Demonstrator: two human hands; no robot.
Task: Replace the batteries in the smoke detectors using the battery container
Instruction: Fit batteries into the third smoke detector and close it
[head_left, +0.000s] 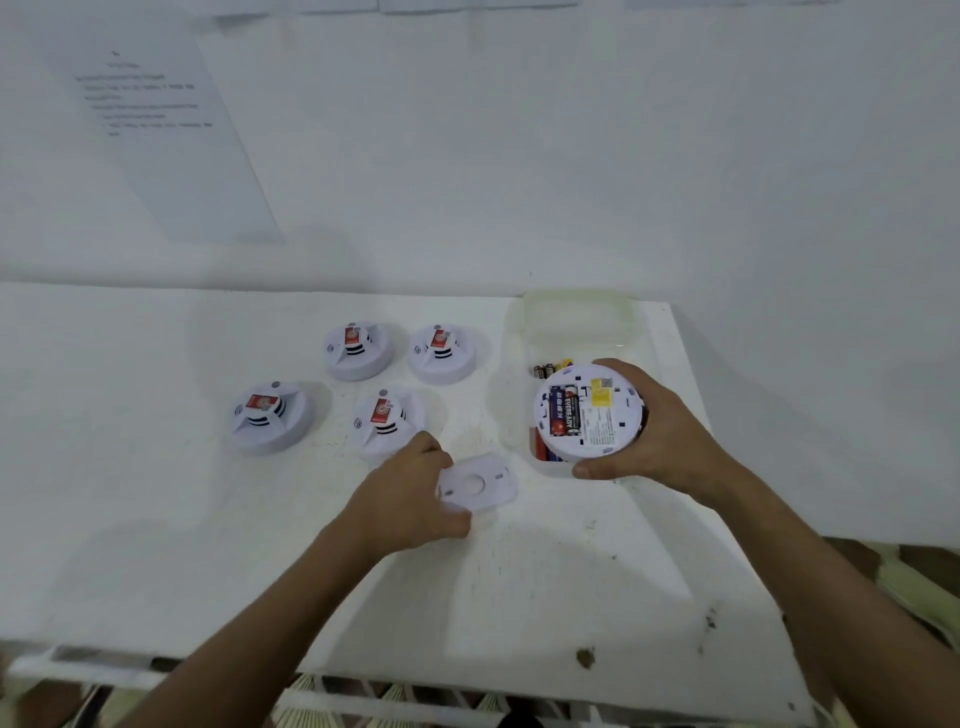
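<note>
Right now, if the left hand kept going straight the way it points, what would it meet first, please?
Holding the cover plate, the left hand points up and right; probably the clear battery container first, though depth is unclear.

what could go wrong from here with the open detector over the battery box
1. The right hand holds the open smoke detector upturned over the battery container; if it tips, its batteries may fall in among the loose ones, mixing old with new.
2. The left hand grips the removed cover plate only at its edge, so it could slip.
3. That hand sits close to the nearest detector on the table and might knock it.
</note>
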